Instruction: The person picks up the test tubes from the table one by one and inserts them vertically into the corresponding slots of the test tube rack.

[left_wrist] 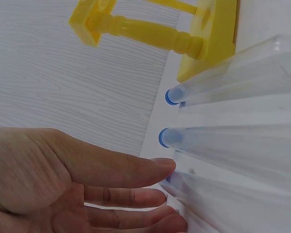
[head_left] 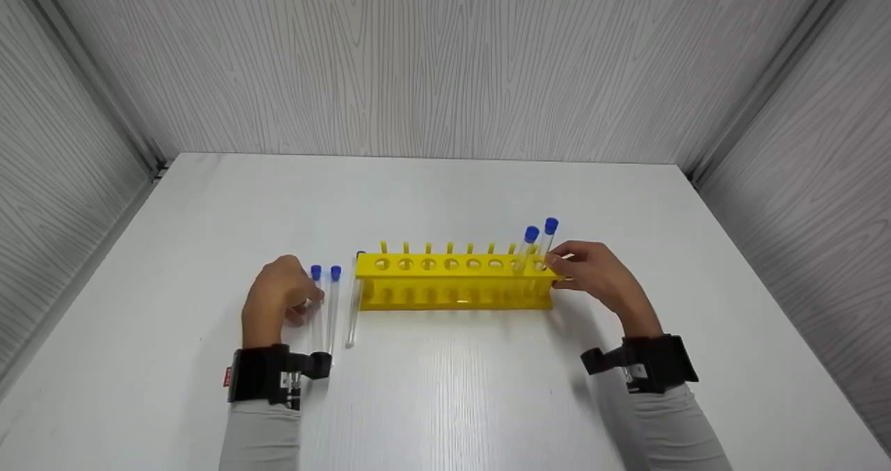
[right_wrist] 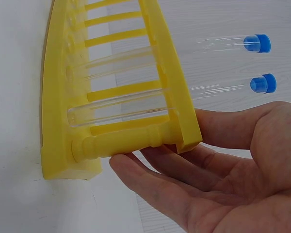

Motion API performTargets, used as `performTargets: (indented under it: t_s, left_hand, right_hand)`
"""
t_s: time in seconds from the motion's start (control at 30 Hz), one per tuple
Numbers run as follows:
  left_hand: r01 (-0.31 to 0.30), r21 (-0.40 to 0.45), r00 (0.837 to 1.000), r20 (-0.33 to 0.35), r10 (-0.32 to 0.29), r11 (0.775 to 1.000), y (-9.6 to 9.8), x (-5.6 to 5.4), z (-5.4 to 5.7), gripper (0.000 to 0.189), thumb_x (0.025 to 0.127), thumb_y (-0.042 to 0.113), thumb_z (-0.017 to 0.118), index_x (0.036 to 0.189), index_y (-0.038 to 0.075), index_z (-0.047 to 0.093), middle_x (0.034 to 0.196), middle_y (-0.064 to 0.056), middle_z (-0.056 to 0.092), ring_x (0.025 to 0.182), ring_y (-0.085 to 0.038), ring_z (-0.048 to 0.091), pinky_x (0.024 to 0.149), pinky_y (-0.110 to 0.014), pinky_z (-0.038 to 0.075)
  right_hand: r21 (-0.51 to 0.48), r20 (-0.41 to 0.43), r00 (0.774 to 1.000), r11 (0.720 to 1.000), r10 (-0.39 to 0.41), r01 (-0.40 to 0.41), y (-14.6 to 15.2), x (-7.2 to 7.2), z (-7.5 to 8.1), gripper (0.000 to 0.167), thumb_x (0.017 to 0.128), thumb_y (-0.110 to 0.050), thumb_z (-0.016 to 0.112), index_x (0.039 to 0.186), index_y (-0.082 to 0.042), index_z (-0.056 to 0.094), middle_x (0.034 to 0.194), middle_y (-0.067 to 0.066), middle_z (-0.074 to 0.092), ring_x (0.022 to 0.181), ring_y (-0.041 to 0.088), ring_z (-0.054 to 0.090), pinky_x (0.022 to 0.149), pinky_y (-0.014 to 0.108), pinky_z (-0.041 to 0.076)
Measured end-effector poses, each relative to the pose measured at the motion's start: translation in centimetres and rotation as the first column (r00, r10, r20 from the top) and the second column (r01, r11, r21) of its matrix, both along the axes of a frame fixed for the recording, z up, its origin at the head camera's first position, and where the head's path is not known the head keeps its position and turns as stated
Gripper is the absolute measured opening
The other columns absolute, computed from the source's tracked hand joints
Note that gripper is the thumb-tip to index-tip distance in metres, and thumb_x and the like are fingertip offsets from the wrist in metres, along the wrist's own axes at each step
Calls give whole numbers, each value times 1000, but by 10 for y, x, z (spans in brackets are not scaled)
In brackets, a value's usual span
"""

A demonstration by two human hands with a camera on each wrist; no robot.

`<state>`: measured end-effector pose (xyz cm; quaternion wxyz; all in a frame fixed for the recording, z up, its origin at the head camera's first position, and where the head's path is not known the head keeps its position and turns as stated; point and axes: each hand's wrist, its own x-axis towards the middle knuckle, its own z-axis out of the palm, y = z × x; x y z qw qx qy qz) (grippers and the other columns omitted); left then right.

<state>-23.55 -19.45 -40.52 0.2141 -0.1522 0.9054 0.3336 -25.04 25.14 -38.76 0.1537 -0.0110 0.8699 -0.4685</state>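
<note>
A yellow test tube rack (head_left: 456, 266) stands upright on the white table. Two clear test tubes with blue caps (head_left: 531, 234) (head_left: 550, 225) stand in its rightmost holes. My right hand (head_left: 595, 273) grips the rack's right end, its thumb by the top plate and fingers around the end post (right_wrist: 121, 141). Left of the rack lie three more capped tubes: one beside it (head_left: 353, 311), a middle tube (head_left: 333, 304) and a leftmost tube (head_left: 317, 318). My left hand (head_left: 278, 293) is at that leftmost tube's capped end, thumb and fingers apart around it; contact is hard to tell.
The white table (head_left: 452, 401) runs to a grey wood-grain panel (head_left: 431, 67) at the back. Similar panels stand at the left (head_left: 56, 144) and right (head_left: 800, 144). Small pegs (head_left: 428, 247) line the rack's rear edge.
</note>
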Motion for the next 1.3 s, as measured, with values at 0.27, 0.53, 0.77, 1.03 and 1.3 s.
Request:
performTargets:
  t_s: [0.27, 0.53, 0.77, 1.03, 1.3]
  left_hand:
    - [-11, -4, 1000, 0, 11, 1000, 0, -2, -3, 48, 91, 9, 69, 129, -13, 50, 89, -19, 63, 61, -19, 66, 59, -26, 57]
    - [-16, -19, 1000, -18, 16, 1000, 1, -3, -4, 50, 90, 7, 68, 132, -14, 48, 99, -24, 62, 58, -18, 65, 56, -25, 56]
    - [-8, -6, 999, -48, 7, 1000, -1, -2, -4, 43, 89, 2, 65, 126, -15, 51, 75, -14, 62, 51, -15, 63, 52, -23, 54]
    - [6, -7, 999, -49, -7, 1000, -2, -2, -3, 39, 87, 0, 63, 121, -17, 54, 64, -10, 63, 48, -13, 64, 48, -21, 51]
    - [-9, -9, 999, -47, 9, 1000, -1, -3, -3, 46, 88, 0, 64, 128, -17, 50, 79, -17, 65, 53, -15, 67, 52, -22, 54]
  right_hand:
    - [4, 1, 1000, 1000, -8, 8, -1, 0, 0, 38, 104, -29, 58, 130, -1, 62, 135, 21, 58, 120, 31, 63, 99, 39, 55]
    - [4, 0, 1000, 1000, -9, 9, 0, 1, 1, 38, 104, -28, 58, 130, 0, 62, 135, 22, 58, 121, 32, 63, 99, 39, 55]
    - [13, -3, 1000, 1000, -16, 16, 0, 0, 1, 38, 103, -28, 59, 129, -1, 63, 133, 21, 59, 119, 31, 64, 97, 37, 56]
    - [-11, -14, 1000, 1000, -7, 7, -1, 2, 0, 38, 103, -27, 59, 129, 1, 62, 132, 23, 59, 118, 31, 64, 98, 38, 56]
    - [-13, -5, 1000, 1000, -9, 9, -1, 2, 2, 38, 103, -27, 59, 129, 1, 62, 133, 22, 59, 118, 31, 63, 101, 40, 54]
